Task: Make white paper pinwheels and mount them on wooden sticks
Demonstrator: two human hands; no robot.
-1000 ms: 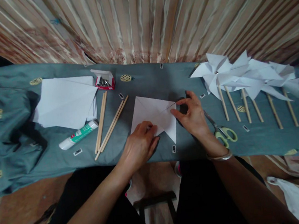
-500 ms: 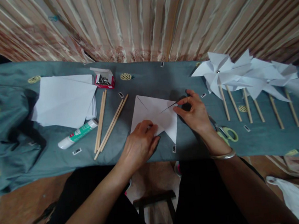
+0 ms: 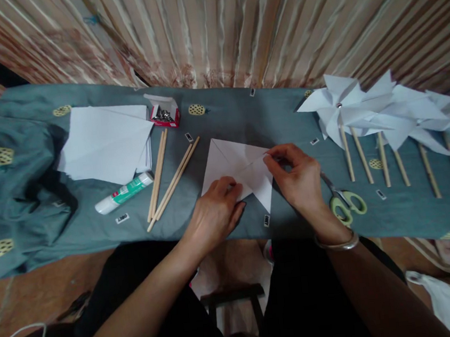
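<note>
A white paper square (image 3: 230,160) with diagonal cuts lies on the table in front of me, one corner folded in toward its middle. My left hand (image 3: 222,201) is closed over the near-left part of the paper, its fingertips pinching the folded flap near the centre. At the paper's far right corner, my right hand (image 3: 296,174) pinches the edge between thumb and forefinger. Scissors (image 3: 345,204) with green handles lie just right of my right wrist, which wears a bangle.
White paper pinwheels (image 3: 383,109) on wooden sticks lie at the right. Toward the left are loose wooden sticks (image 3: 174,184), a glue stick (image 3: 125,193), a stack of white paper (image 3: 105,143) and an open red box (image 3: 165,113) of small metal pieces. A pleated curtain (image 3: 210,30) hangs behind.
My right hand has turned, its other fingers curling in closer to the paper's corner. The left hand stays on the folded flap. The whole view has shifted slightly.
</note>
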